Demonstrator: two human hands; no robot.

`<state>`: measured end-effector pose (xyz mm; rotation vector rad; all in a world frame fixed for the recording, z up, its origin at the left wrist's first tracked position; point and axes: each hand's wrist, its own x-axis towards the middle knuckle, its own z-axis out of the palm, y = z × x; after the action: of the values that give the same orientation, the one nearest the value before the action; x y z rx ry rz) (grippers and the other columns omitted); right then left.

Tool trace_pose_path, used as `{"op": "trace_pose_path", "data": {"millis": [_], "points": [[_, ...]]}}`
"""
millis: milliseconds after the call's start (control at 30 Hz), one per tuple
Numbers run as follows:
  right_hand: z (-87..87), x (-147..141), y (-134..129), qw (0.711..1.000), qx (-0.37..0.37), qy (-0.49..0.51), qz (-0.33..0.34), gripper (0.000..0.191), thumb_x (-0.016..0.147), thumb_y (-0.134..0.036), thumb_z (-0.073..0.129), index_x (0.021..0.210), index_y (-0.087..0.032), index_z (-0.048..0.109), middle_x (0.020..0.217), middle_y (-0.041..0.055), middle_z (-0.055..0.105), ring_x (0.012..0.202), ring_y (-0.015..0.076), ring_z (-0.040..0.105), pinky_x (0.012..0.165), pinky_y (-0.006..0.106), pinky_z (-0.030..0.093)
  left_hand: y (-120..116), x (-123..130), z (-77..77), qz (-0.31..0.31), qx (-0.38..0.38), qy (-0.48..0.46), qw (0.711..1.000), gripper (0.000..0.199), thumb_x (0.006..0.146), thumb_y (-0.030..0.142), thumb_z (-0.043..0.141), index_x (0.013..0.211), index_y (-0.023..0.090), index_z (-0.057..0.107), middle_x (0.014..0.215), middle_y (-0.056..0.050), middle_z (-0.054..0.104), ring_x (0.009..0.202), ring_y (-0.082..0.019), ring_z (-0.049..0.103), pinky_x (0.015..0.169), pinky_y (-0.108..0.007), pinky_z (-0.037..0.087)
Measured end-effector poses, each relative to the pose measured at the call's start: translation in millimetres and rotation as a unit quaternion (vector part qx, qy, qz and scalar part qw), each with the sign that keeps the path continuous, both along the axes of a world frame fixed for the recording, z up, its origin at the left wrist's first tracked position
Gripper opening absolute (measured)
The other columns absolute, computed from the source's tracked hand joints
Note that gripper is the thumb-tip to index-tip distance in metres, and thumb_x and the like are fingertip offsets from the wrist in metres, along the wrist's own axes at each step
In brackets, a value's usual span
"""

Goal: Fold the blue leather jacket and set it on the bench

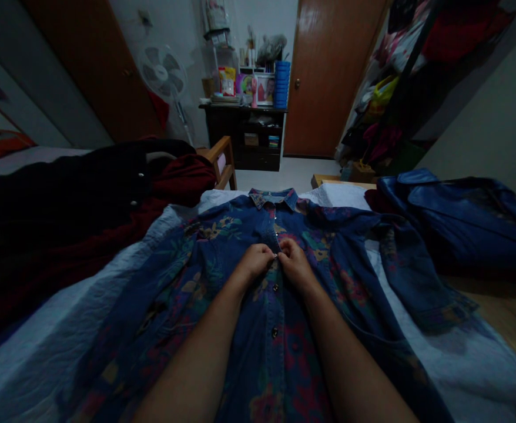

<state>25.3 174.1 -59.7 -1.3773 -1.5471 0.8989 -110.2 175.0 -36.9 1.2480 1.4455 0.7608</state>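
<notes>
A blue denim jacket (223,282) with a floral print lies spread front side up, its collar (272,200) at the far end. My left hand (258,258) pinches the front placket from the left, at a metal button between my fingertips. From the right, my right hand (294,261) grips the same spot with bent fingers; the two hands nearly touch. Below them a button (275,288) and another button (274,332) show on the placket. The jacket's right-side sleeve (412,282) bends outward. My fingertips partly hide the button they work on.
The jacket rests on a white quilted cover (473,364). Dark and maroon clothes (121,200) are heaped at left, and a blue garment (469,211) lies at right. Behind stand a wooden chair (223,161), a fan (163,70), a black cabinet (223,132) and a door (324,76).
</notes>
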Motion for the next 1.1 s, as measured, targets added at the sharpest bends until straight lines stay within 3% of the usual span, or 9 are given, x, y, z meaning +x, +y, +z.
{"op": "trace_pose_path", "data": {"millis": [167, 333, 433, 533, 733, 833, 967, 1100], "points": [[4.7, 0, -1, 0.997, 0.018, -0.061, 0.034, 0.019, 0.070, -0.015, 0.048, 0.088, -0.021, 0.052, 0.076, -0.0008, 0.058, 0.071, 0.0165, 0.054, 0.068, 0.027, 0.041, -1, -1, 6.2, 0.006, -0.024, -0.033, 0.999, 0.011, 0.069, 0.018, 0.056, 0.059, 0.017, 0.052, 0.045, 0.007, 0.045, 0.040, -0.006, 0.037, 0.044, -0.019, 0.027], [6.0, 1, -4, 0.990, 0.082, -0.112, -0.023, 0.028, 0.066, -0.015, 0.054, 0.094, -0.019, 0.053, 0.089, 0.0040, 0.057, 0.079, 0.0183, 0.053, 0.076, 0.030, 0.042, -2, -2, 5.8, -0.015, -0.030, -0.023, 0.999, 0.012, 0.072, 0.016, 0.053, 0.060, 0.018, 0.050, 0.044, 0.007, 0.045, 0.038, -0.007, 0.037, 0.043, -0.020, 0.026], [3.7, 2, -4, 0.989, 0.082, -0.109, -0.048, 0.025, 0.069, -0.013, 0.051, 0.093, -0.018, 0.054, 0.083, 0.0027, 0.057, 0.075, 0.0177, 0.053, 0.074, 0.029, 0.042, -5, 0, 0.7, 0.000, -0.003, 0.003, 1.000, 0.008, 0.073, 0.015, 0.054, 0.067, 0.019, 0.050, 0.047, 0.007, 0.047, 0.041, -0.009, 0.042, 0.046, -0.020, 0.028], [0.4, 4, -4, 0.986, 0.101, -0.134, -0.026, 0.019, 0.071, -0.008, 0.045, 0.082, -0.020, 0.056, 0.080, 0.0024, 0.056, 0.076, 0.0172, 0.053, 0.074, 0.028, 0.042, -9, 4, -2.2, 0.023, 0.063, 0.070, 0.995, 0.011, 0.073, 0.014, 0.059, 0.078, 0.019, 0.052, 0.056, 0.007, 0.051, 0.052, -0.010, 0.049, 0.052, -0.020, 0.032], [-6.2, 2, -5, 0.974, 0.107, -0.200, -0.016, 0.021, 0.078, -0.010, 0.047, 0.082, -0.020, 0.065, 0.090, 0.0050, 0.059, 0.085, 0.0174, 0.055, 0.080, 0.027, 0.042, -24, 14, 3.8, -0.037, 0.153, 0.315, 0.936, 0.020, 0.082, 0.014, 0.054, 0.101, 0.017, 0.058, 0.087, -0.005, 0.065, 0.084, -0.017, 0.062, 0.074, -0.026, 0.043], [-6.7, 2, -6, 0.970, 0.105, -0.216, -0.020, 0.022, 0.079, -0.009, 0.048, 0.084, -0.020, 0.067, 0.092, 0.0053, 0.060, 0.087, 0.0176, 0.055, 0.083, 0.028, 0.042, -41, 13, 10.7, -0.064, 0.165, 0.340, 0.924, 0.027, 0.087, 0.017, 0.049, 0.113, 0.017, 0.058, 0.108, -0.010, 0.064, 0.098, -0.019, 0.061, 0.085, -0.027, 0.043], [-2.6, 3, -5, 0.974, 0.071, -0.217, -0.007, 0.022, 0.078, -0.008, 0.049, 0.084, -0.018, 0.067, 0.095, 0.0067, 0.061, 0.090, 0.0189, 0.056, 0.086, 0.030, 0.042, -79, -11, 32.2, -0.114, 0.179, 0.378, 0.901, 0.033, 0.084, 0.025, 0.058, 0.116, 0.017, 0.060, 0.113, -0.011, 0.062, 0.107, -0.024, 0.057, 0.093, -0.031, 0.042], [3.8, 4, -3, 0.978, 0.046, -0.205, 0.014, 0.021, 0.075, -0.007, 0.051, 0.083, -0.017, 0.067, 0.094, 0.0070, 0.061, 0.091, 0.0193, 0.056, 0.087, 0.031, 0.043, -126, -55, 63.7, 0.002, 0.225, 0.523, 0.822, 0.045, 0.081, 0.026, 0.063, 0.125, 0.020, 0.057, 0.132, -0.012, 0.052, 0.126, -0.032, 0.042, 0.105, -0.045, 0.033]]}}
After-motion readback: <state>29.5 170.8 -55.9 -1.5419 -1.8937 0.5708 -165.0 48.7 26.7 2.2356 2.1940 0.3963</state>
